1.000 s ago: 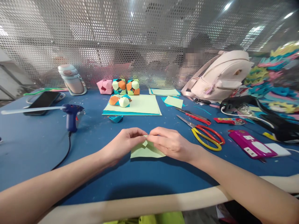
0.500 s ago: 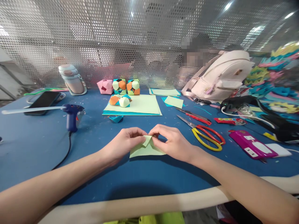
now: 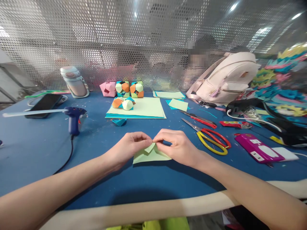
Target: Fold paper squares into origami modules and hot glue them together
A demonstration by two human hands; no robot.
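A pale green sheet of paper (image 3: 151, 157) is held just above the blue table, with a small flap folded over at its far edge. My left hand (image 3: 130, 145) pinches that far edge between thumb and fingers. Close beside it, my right hand (image 3: 176, 147) pinches the same edge, and the fingertips of both almost meet. Part of the fold is hidden under the fingers. Beyond my hands lies a small blue folded paper piece (image 3: 119, 122). Behind it, an orange, white and blue folded paper unit (image 3: 123, 103) sits on a stack of pale green and blue sheets (image 3: 148, 108).
Red-and-yellow scissors (image 3: 211, 140) and a red-handled cutter (image 3: 199, 119) lie to the right, near a purple power strip (image 3: 259, 148). On the left stand a blue glue gun (image 3: 74, 121) and a bottle (image 3: 74, 82). Paper polyhedra (image 3: 122, 88) and a backpack (image 3: 230, 78) line the back.
My fingertips have drawn closer together at the paper's far edge, covering more of the flap's top. The rest looks the same.
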